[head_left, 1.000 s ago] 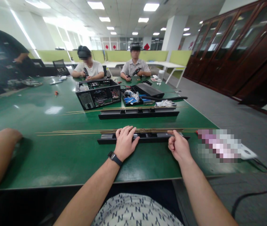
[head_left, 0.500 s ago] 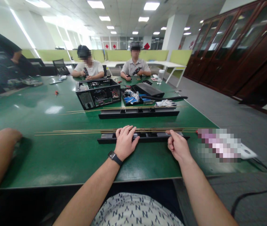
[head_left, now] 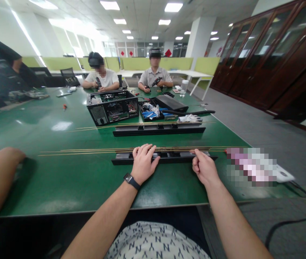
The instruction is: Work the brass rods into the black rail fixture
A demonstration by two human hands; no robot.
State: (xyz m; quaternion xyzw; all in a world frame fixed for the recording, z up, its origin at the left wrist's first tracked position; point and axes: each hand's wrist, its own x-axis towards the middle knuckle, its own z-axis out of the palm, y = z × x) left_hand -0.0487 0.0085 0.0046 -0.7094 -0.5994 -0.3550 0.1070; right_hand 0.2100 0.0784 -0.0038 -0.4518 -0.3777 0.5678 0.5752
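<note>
My left hand (head_left: 144, 163), wearing a dark watch, lies with fingers spread over several thin golden rods (head_left: 101, 150) and a black rail with a grey top (head_left: 169, 158). Its fingertips rest on the rods. At the rail's right part, my right hand (head_left: 203, 166) has its index finger reaching left along the rods and its other fingers curled. It seems to pinch the nearest rod, though the contact is partly hidden. The rods run across the rail and stick out past both its ends.
A second black rail (head_left: 160, 131) with rods lies beyond. Behind it are an open computer case (head_left: 115, 108), a tray of gloves (head_left: 150, 112) and a loose glove (head_left: 190, 118). Another person's arm (head_left: 0, 176) rests at left. A power strip (head_left: 284, 174) lies right. Two people sit opposite.
The left end of the nearest rod has shifted very slightly to the left. Both my hands look the same as before.
</note>
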